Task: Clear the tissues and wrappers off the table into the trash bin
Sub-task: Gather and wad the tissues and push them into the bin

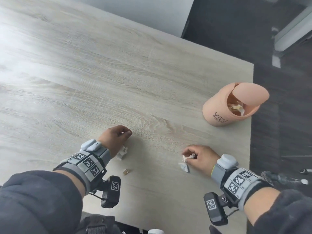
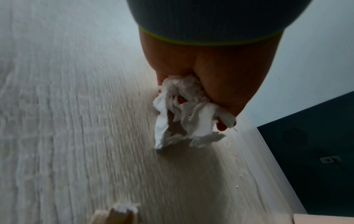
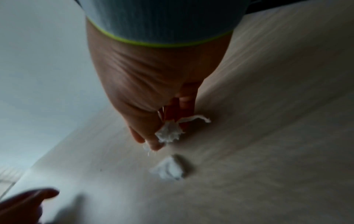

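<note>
My left hand point(image 1: 122, 137) hovers low over the wooden table point(image 1: 101, 73) and grips a crumpled white tissue point(image 2: 184, 112) that hangs from under the palm. To its right, my right hand point(image 1: 188, 153) pinches a small torn tissue scrap point(image 3: 168, 133) between thumb and fingers. A second small tissue piece point(image 1: 184, 167) lies on the table just below that hand. A little brown wrapper point(image 1: 125, 171) sits near the front edge between my wrists. The peach trash bin point(image 1: 219, 112) stands at the table's right edge, its swing lid point(image 1: 249, 93) tipped open, with crumpled waste inside.
The table's right edge point(image 1: 251, 115) runs just behind the bin, with dark floor point(image 1: 278, 132) beyond. The front edge lies close to my forearms. The wide left and far parts of the tabletop show only wood grain.
</note>
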Available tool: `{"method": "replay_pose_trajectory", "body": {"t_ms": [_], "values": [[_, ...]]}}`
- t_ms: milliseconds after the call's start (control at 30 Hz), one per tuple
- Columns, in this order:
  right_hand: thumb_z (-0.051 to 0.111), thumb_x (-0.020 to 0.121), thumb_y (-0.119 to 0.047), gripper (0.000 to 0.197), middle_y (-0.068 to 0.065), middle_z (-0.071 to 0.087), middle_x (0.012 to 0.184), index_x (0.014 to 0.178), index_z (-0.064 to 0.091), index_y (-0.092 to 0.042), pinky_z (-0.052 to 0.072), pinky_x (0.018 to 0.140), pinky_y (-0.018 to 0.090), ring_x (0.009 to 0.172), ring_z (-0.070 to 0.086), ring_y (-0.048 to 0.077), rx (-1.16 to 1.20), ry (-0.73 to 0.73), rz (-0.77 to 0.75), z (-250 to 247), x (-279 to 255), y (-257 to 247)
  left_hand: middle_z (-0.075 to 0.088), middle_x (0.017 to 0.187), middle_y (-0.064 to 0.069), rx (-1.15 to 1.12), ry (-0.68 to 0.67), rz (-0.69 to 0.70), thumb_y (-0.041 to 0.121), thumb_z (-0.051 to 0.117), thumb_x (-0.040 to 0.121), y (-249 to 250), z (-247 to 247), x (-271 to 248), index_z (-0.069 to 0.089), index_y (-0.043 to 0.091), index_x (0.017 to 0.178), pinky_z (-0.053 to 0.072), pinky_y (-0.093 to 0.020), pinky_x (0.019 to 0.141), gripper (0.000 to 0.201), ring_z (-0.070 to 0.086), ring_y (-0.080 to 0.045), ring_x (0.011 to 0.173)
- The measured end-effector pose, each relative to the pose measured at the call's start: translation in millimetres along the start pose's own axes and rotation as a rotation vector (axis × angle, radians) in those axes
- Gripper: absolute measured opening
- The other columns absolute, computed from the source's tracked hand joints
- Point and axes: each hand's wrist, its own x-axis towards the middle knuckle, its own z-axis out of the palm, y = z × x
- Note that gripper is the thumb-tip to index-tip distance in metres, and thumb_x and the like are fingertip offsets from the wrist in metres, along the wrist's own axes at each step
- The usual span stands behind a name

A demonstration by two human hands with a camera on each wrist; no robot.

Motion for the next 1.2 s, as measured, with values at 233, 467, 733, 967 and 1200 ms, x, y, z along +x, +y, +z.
{"method": "replay_pose_trajectory", "body": {"t_ms": [233, 467, 733, 967, 1200], "values": [[0.064, 0.082, -0.021, 0.014, -0.003, 0.063, 0.095, 0.094, 0.07, -0.02, 0.044, 0.079, 0.025, 0.088, 0.059, 0.015, -0.204, -0.126, -0.168, 20, -16, 16, 0.068, 0.076, 0.005, 0.072, 0.014, -0.005, 0.04, 0.063, 0.092, 5, 2, -2, 0.064, 0.034, 0.078, 0.043, -0.026, 0.056, 0.015, 0.063, -0.014, 0.063], [0.069, 0.082, -0.019, 0.006, -0.006, 0.053, 0.089, 0.086, 0.072, -0.015, 0.033, 0.07, 0.019, 0.079, 0.05, 0.01, -0.168, 0.081, -0.179, 28, 11, -6, 0.064, 0.065, 0.008, 0.107, 0.002, -0.051, 0.04, 0.068, 0.084, -11, -7, -20, 0.068, 0.034, 0.075, 0.04, -0.025, 0.054, 0.011, 0.062, -0.018, 0.062], [0.073, 0.08, -0.026, 0.007, -0.005, 0.065, 0.093, 0.086, 0.073, -0.022, 0.04, 0.07, 0.021, 0.081, 0.06, 0.013, 0.006, 0.232, -0.143, 41, 68, -68, 0.059, 0.062, 0.011, 0.221, -0.051, -0.098, 0.052, 0.076, 0.075, -31, -10, -58, 0.067, 0.032, 0.07, 0.036, -0.022, 0.051, 0.023, 0.056, -0.006, 0.058], [0.068, 0.083, -0.033, 0.011, -0.005, 0.06, 0.099, 0.085, 0.069, -0.022, 0.044, 0.075, 0.025, 0.084, 0.059, 0.016, -0.135, 0.194, -0.139, 47, 86, -77, 0.059, 0.079, 0.016, 0.444, -0.18, 0.079, 0.065, 0.071, 0.069, -40, 8, -70, 0.067, 0.034, 0.09, 0.048, -0.026, 0.068, 0.038, 0.058, -0.008, 0.08], [0.068, 0.083, -0.03, 0.009, -0.008, 0.056, 0.095, 0.08, 0.066, -0.022, 0.039, 0.071, 0.023, 0.079, 0.059, 0.015, -0.095, 0.191, -0.095, 41, 82, -68, 0.056, 0.083, 0.011, 0.439, -0.15, 0.139, 0.044, 0.064, 0.086, -43, 9, -66, 0.06, 0.027, 0.085, 0.037, -0.025, 0.058, 0.017, 0.057, -0.015, 0.079]]}}
